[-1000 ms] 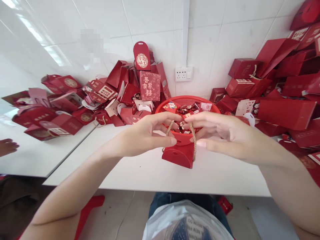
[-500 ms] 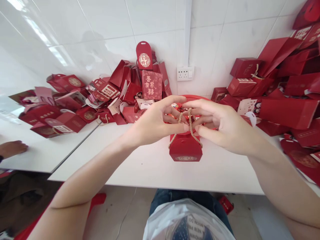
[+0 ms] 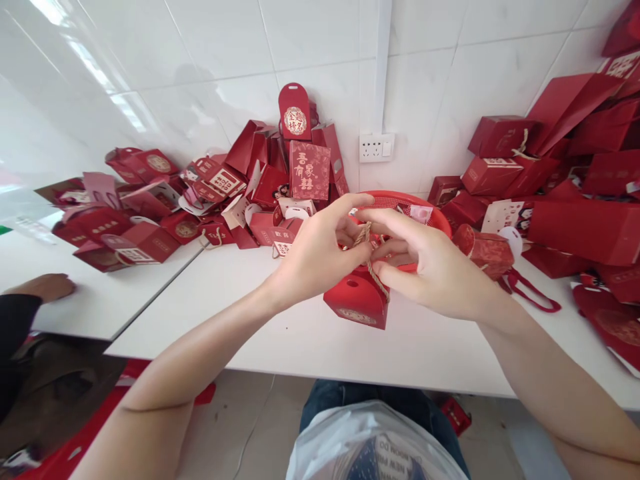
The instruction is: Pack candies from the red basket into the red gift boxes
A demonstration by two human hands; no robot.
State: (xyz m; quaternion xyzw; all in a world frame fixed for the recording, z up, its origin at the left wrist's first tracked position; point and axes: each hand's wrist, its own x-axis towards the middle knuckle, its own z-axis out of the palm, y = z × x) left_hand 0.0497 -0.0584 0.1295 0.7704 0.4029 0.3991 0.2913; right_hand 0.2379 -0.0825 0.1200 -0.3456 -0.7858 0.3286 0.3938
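A small red gift box (image 3: 355,301) with a gold emblem hangs or stands just above the table's middle; I cannot tell whether its base touches. Its twisted tan rope handle (image 3: 376,275) rises between my hands. My left hand (image 3: 317,250) is closed, thumb and fingers pinching the top of the rope. My right hand (image 3: 435,263) is beside it, fingers curled and thumb against the rope from the right. The fingertips partly hide the rope. Behind the hands is a red plastic basket (image 3: 440,217), its contents mostly covered.
Red gift boxes (image 3: 145,243) are piled along the wall on the left, and another heap (image 3: 585,230) fills the right side. A wall socket (image 3: 377,148) is above the basket. At far left, another person's hand (image 3: 53,288) rests on the adjoining white table (image 3: 80,313).
The two rope loops, apart before, are now gathered together at my fingertips. The gift box has turned and shifted slightly left. The other person's hand has come further into view.
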